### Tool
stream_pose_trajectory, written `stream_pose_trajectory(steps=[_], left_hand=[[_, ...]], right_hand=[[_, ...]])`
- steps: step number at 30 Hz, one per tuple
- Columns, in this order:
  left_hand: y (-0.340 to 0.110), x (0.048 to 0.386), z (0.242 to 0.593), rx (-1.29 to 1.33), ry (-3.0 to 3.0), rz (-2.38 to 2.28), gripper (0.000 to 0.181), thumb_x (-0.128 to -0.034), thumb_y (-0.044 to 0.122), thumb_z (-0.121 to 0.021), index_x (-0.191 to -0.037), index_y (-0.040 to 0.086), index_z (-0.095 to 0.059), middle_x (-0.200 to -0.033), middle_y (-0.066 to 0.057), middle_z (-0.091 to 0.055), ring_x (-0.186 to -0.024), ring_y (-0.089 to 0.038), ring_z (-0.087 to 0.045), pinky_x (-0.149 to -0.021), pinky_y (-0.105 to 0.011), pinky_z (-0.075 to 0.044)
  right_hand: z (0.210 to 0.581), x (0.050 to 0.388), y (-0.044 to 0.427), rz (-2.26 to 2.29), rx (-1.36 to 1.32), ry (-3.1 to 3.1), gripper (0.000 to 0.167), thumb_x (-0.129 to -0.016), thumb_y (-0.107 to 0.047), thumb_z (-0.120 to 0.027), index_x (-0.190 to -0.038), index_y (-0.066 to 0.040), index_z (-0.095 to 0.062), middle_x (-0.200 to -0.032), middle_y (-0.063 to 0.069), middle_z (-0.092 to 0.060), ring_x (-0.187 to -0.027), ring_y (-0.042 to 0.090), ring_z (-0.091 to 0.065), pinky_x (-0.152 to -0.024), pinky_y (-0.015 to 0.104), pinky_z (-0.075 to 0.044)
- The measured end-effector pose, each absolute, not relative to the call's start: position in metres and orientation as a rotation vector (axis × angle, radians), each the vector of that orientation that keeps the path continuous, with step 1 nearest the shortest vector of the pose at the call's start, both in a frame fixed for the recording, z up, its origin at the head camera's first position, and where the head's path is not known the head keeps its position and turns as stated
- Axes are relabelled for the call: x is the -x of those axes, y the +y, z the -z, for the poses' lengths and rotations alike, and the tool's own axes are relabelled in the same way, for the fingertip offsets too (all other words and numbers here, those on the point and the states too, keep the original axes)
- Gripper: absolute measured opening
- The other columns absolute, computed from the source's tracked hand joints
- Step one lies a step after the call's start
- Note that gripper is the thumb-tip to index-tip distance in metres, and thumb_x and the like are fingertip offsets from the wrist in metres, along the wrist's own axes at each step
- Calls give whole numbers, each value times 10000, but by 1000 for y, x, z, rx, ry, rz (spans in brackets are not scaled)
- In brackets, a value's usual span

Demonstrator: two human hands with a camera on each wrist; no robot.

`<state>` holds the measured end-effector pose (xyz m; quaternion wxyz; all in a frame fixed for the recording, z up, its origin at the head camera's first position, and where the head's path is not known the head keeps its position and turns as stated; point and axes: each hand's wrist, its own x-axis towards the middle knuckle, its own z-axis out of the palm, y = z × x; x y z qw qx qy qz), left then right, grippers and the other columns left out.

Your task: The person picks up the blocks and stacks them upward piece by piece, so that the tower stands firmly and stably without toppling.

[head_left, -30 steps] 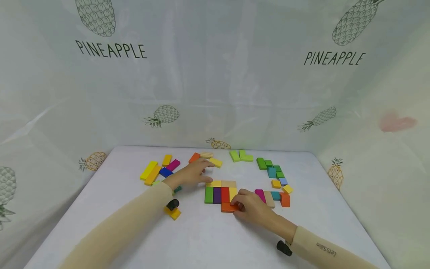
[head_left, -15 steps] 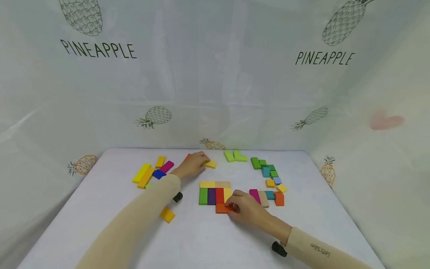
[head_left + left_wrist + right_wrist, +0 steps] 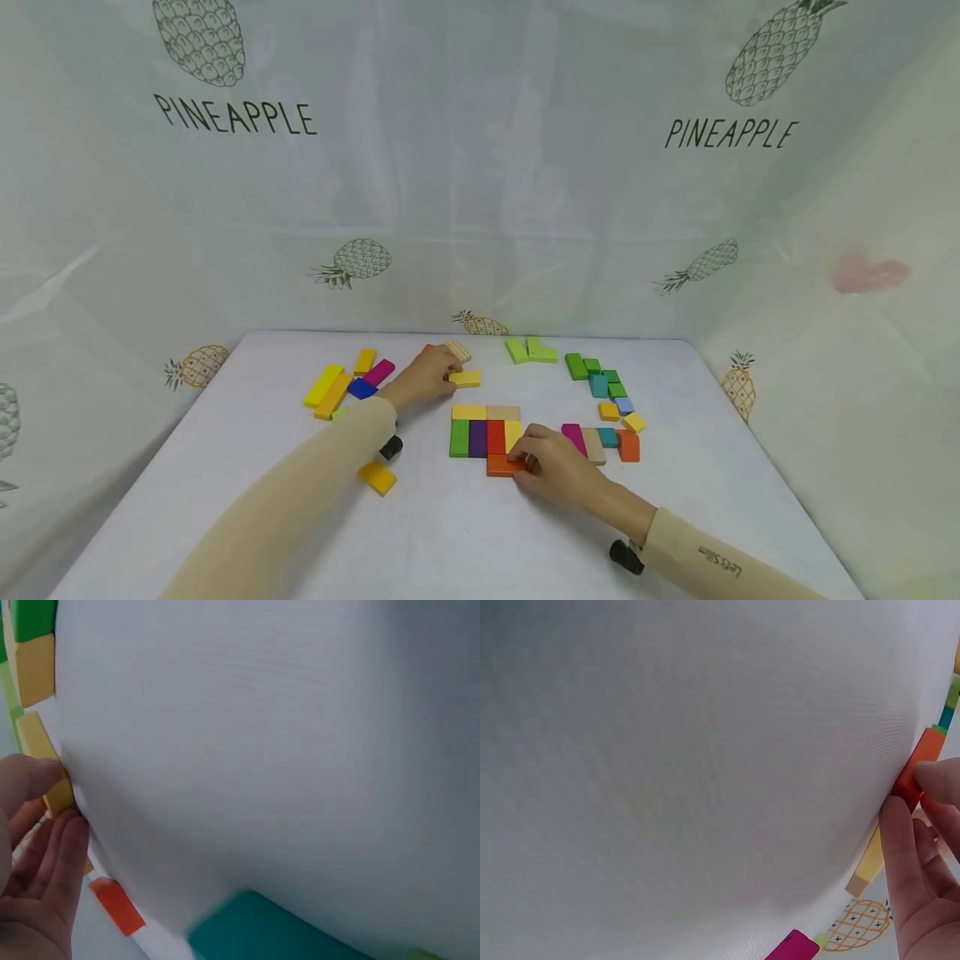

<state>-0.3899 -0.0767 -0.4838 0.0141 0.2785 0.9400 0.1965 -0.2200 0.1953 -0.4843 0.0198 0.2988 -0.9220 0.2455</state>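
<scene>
At the back of the table, my left hand (image 3: 426, 377) pinches the left end of a light yellow block (image 3: 467, 379); the left wrist view shows thumb and fingers on that yellow block (image 3: 37, 739). My right hand (image 3: 558, 467) grips the right end of an orange block (image 3: 501, 466), seen between thumb and fingers in the right wrist view as the orange block (image 3: 928, 748). That block lies against the near edge of a flat arrangement with green (image 3: 459, 438), purple (image 3: 477, 439), red (image 3: 496, 437) and yellow blocks, topped by a yellow (image 3: 468, 412) and a tan one (image 3: 503, 412).
Yellow (image 3: 324, 385), magenta (image 3: 378, 372) and blue blocks lie at the left, beside my left forearm. Light green blocks (image 3: 542, 353) lie at the back. Green, teal (image 3: 598, 385) and orange blocks (image 3: 628, 446) are spread at the right. A striped wooden block (image 3: 457, 351) touches my left hand's area.
My left hand has moved back from the arrangement to the light yellow block and taken hold of it; the block has turned and shifted slightly nearer. My right hand stays on the orange block.
</scene>
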Motion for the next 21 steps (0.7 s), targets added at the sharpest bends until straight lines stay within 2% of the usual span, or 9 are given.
stream_pose_trajectory(steps=[5, 11, 16, 21], left_hand=[[-92, 373, 477, -875, 2950, -656, 295, -946, 148, -816, -1229, 81, -764, -1060, -27, -717, -912, -165, -597, -914, -357, -557], [-105, 318, 460, -1015, 2882, -710, 334, -939, 168, -838, -1256, 135, -739, -1076, 23, -706, -949, -113, -626, -895, -284, -583], [-108, 269, 465, -1076, 2805, -729, 321, -934, 192, -846, -1238, 181, -746, -1067, 83, -676, -947, -53, -601, -868, -225, -577], [-106, 244, 479, -1083, 2739, -758, 261, -930, 165, -843, -1179, 183, -765, -1002, 120, -632, -890, -41, -567, -805, -190, -553]], right_hand=[[486, 221, 197, -773, -931, -2858, 227, -869, -116, -891, -1074, -130, -793, -981, -27, -649, -819, 31, -575, -729, 169, -561], [484, 221, 197, -777, -916, -2860, 228, -864, -111, -895, -1067, -133, -794, -989, -30, -654, -830, 46, -592, -739, 174, -567], [484, 220, 197, -775, -915, -2861, 219, -870, -97, -887, -1065, -127, -793, -995, -28, -657, -836, 57, -602, -745, 173, -570], [482, 219, 193, -772, -915, -2859, 211, -869, -96, -885, -1055, -125, -790, -995, -21, -656, -831, 80, -606, -742, 178, -569]])
